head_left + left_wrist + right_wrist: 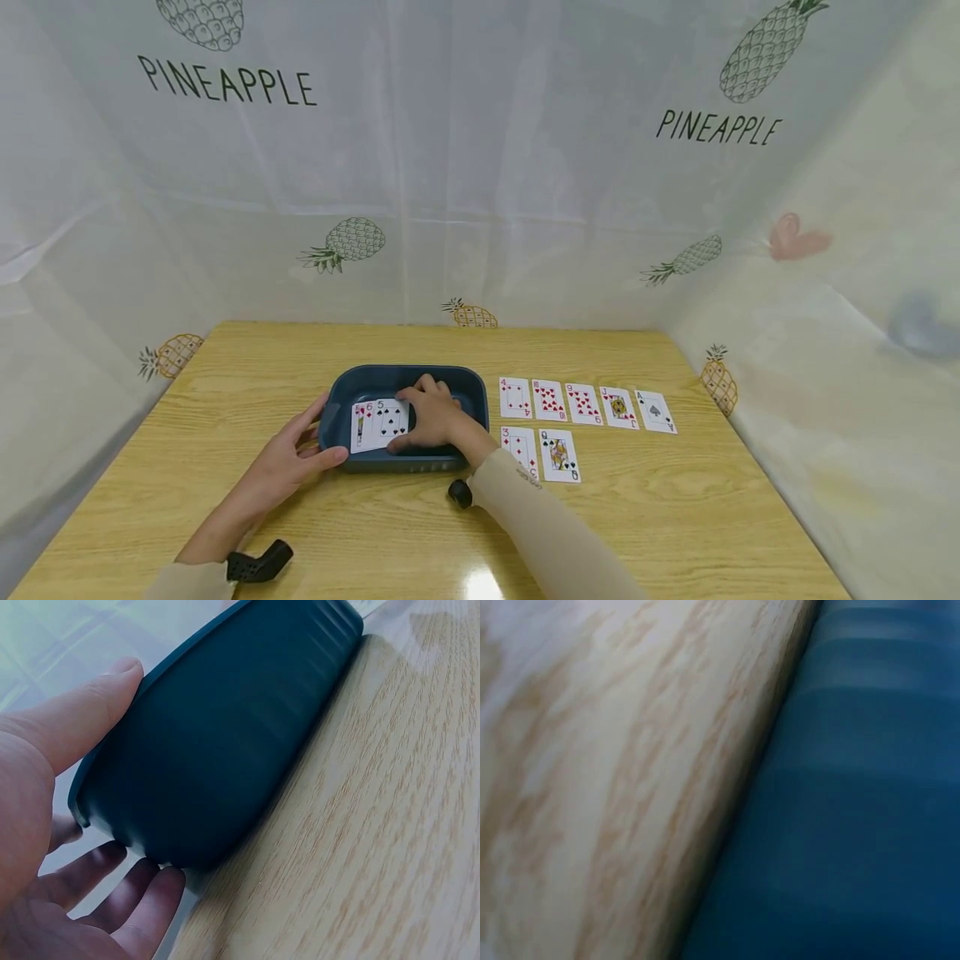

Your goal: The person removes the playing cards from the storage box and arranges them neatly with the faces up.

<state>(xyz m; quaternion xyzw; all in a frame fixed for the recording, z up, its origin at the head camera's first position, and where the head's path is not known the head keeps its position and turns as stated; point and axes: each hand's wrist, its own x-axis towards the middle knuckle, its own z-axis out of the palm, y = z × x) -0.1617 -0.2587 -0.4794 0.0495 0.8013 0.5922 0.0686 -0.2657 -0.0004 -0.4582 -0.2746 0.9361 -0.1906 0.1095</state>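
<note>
A dark blue plastic tub [408,465] stands on the table in the head view. My left hand [288,458] holds its left end, with the thumb [112,697] on the rim and the fingers [154,900] against the outer wall. Inside lie several overlapping playing cards [378,425], the five of spades uppermost. My right hand [435,417] reaches into the tub and grips the cards by their edges, fingers at the far edge and thumb at the near one. The right wrist view shows only the tub's wall [855,825] and table; the hand is hidden there.
Face-up cards lie right of the tub: a back row from a four of diamonds [515,398] to an ace of spades [656,412], and in front a three of diamonds [517,446] and a queen [559,456]. Pineapple-print curtains [480,167] surround the wooden table [675,517].
</note>
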